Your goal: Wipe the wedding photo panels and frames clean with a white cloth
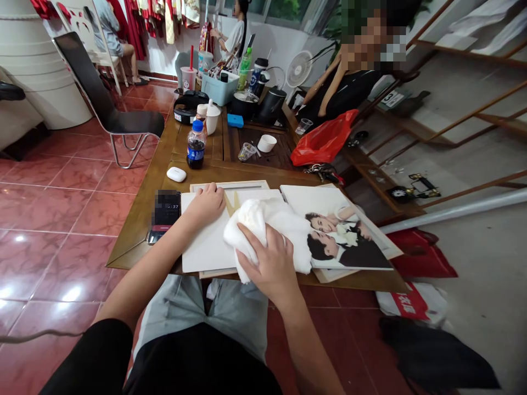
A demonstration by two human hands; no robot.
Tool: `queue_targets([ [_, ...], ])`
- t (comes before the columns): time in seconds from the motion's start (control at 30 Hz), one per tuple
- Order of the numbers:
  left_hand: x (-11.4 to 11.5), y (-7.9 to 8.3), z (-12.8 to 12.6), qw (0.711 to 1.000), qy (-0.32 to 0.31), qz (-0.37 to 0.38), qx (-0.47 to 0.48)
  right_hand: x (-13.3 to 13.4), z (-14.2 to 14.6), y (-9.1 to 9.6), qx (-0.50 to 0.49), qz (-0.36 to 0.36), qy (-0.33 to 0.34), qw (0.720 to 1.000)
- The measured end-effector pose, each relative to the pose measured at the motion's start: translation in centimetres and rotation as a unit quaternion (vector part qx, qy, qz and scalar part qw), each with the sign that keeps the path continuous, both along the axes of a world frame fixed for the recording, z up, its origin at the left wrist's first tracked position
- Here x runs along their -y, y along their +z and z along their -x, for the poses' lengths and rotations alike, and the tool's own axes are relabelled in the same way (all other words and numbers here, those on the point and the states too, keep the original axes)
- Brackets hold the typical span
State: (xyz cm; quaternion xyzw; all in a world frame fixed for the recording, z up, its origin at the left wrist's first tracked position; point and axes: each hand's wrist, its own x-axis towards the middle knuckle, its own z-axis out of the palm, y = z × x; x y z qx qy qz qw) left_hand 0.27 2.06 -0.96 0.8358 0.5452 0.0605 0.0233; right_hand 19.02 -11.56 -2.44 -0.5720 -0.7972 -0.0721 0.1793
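Observation:
My right hand (269, 258) is closed on a bunched white cloth (251, 216), pressing it over the right side of a pale panel (206, 247). Part of the cloth spreads right, up to a printed couple photo panel (366, 249). Flat on the upper left of the pale panel lies my left hand (208, 203), fingers stretched out and holding nothing. Between the two hands a tan shape (233, 203) shows on the panel; the cloth covers part of it. Light wooden frames (247, 185) stick out beneath both panels.
A phone (165, 214) and a white earbud case (176, 174) lie left on the wooden table (127, 241). Behind stand a cola bottle (196, 145), a white cup (267, 144), keys (323, 171) and a red plastic bag (325, 140). A person in black sits at the far right.

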Motion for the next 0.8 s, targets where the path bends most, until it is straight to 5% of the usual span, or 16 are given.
queue_targets([
  [0.23, -0.1, -0.1, 0.1, 1.000, -0.005, -0.001, 0.006, 1.3, -0.7, 0.1, 0.000, 0.006, 0.006, 1.000],
  [0.6, -0.1, 0.1, 0.0, 1.000, -0.003, 0.007, 0.004, -8.0, -1.7, 1.3, -0.004, 0.078, -0.035, 0.996],
  [0.8, -0.1, 0.0, 0.0, 1.000, 0.002, 0.002, 0.004, -9.3, -2.0, 1.0, -0.007, 0.061, -0.037, 0.997],
])
